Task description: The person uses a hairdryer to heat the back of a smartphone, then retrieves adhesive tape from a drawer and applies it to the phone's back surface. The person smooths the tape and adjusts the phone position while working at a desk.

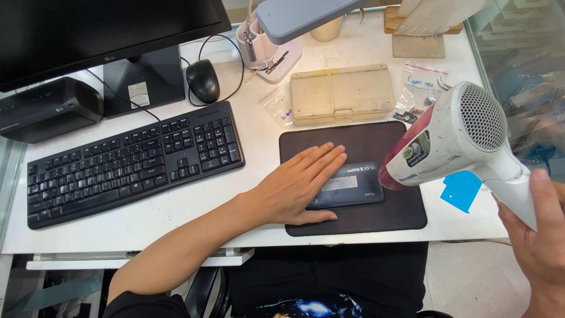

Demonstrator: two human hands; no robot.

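Note:
A dark blue phone [355,184] lies back side up on a dark brown mat [376,141]. My left hand [297,185] rests flat on the phone's left end, fingers spread, pressing it to the mat. My right hand [540,235] grips the white handle of a white and magenta hair dryer [453,138]. The dryer's nozzle points down and left at the phone's right end, a short way above it.
A black keyboard [132,162], mouse [203,80], monitor [106,29] and speaker [47,109] fill the desk's left. A beige plastic case [341,93], small plastic bags [424,79], a lamp base [271,53] and a blue card [461,189] lie around the mat.

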